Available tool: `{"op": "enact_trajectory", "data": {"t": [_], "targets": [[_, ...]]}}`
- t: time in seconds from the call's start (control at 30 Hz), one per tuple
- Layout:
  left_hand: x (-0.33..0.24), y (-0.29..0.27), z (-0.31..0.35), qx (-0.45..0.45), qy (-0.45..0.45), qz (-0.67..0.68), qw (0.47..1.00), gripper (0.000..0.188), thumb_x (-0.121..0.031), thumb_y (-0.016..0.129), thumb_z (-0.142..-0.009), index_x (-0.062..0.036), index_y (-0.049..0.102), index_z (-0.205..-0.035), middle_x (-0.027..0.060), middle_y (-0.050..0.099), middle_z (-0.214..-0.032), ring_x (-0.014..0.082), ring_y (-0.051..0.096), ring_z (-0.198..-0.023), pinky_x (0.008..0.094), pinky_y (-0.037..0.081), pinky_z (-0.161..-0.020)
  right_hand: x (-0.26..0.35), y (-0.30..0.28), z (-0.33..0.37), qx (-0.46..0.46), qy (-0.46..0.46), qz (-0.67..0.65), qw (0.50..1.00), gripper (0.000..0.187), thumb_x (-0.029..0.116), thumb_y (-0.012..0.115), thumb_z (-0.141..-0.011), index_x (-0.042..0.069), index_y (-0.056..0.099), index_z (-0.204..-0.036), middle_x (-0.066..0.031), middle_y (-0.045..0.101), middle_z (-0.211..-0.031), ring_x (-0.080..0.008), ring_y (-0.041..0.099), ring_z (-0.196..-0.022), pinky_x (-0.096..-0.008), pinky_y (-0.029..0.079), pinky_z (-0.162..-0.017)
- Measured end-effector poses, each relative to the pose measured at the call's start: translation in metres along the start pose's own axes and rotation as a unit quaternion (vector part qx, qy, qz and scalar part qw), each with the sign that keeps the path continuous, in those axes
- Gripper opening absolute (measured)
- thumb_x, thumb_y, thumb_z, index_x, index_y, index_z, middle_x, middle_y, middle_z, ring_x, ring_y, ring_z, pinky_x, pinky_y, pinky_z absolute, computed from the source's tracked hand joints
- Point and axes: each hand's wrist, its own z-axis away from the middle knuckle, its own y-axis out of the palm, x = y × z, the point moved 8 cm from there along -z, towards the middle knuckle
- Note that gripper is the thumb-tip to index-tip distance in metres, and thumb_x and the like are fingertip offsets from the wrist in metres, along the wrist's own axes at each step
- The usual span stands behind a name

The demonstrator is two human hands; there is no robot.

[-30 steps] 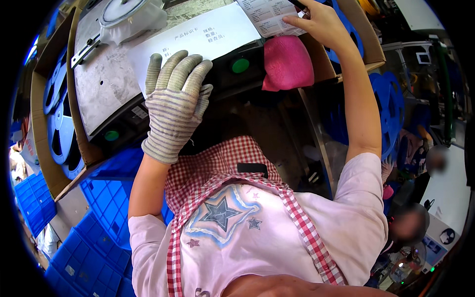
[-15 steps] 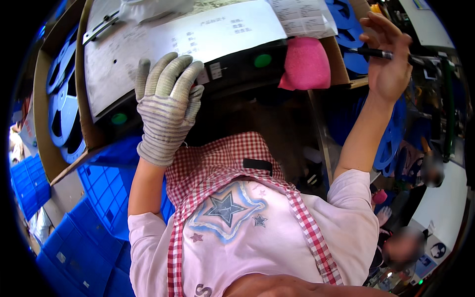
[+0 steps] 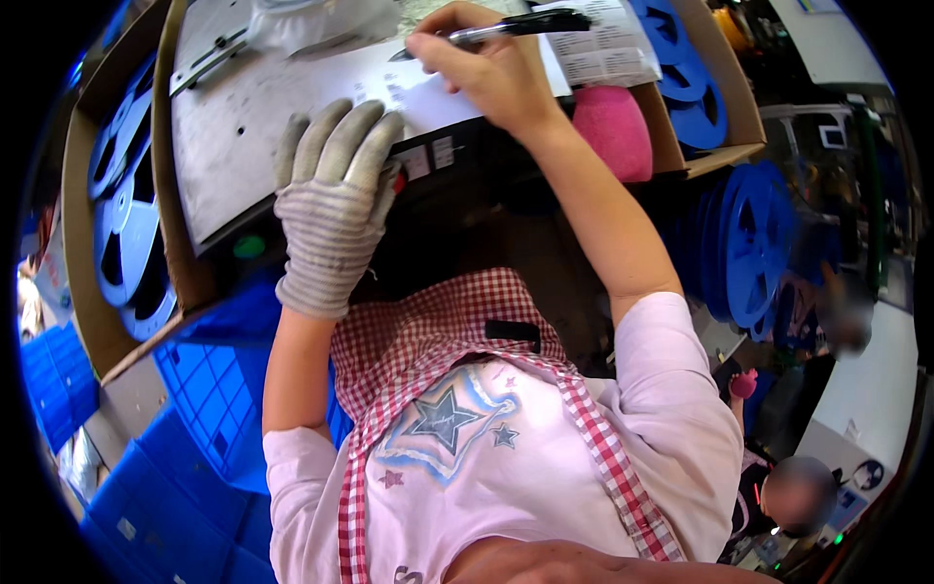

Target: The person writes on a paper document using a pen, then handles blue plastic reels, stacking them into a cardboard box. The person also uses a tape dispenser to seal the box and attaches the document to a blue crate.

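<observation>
Right grip [image 3: 496,83], bare, pinched closed around slim black-and-clear pen [image 3: 520,25], tip over white printed paper sheet [image 3: 438,109], upper centre of frame. Left grip [image 3: 334,200], in grey-striped knit glove, fingers nearly straight, empty, at sheet's lower-left edge.

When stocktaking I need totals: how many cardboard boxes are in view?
2: one cardboard box left of the gloved left hand, a second box right of the bare right hand. Both hold blue reels. Others may be hidden.
</observation>
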Motion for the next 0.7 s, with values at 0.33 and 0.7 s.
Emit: {"op": "enact_trajectory", "data": {"t": [0.33,0.7], "targets": [[0.005,0.004,0.005,-0.041,0.024,-0.008,0.999,0.044,-0.013,0.074,-0.073,-0.0216,0.072,-0.116,-0.0009,0.067,-0.113,0.0233,0.062,-0.107,0.0451,0.047,-0.100,0.028,0.005,-0.004,-0.020,-0.117,0.111,0.987,0.021,0.022,0.077,-0.083,0.002,0.072,-0.086,-0.0086,0.072,-0.073,-0.0153,0.070,-0.066,-0.0263,0.054,-0.060],[0.007,0.006,0.004,-0.045,0.002,-0.005,0.999,0.052,-0.017,0.079,-0.066,-0.0243,0.073,-0.117,-0.0063,0.068,-0.116,0.0178,0.063,-0.101,0.0376,0.049,-0.087,0.020,0.001,-0.003,-0.003,-0.078,0.129,0.989,0.017,0.013,0.072,-0.089,0.002,0.060,-0.084,-0.0038,0.060,-0.070,-0.0108,0.058,-0.064,-0.0281,0.046,-0.059]]}}
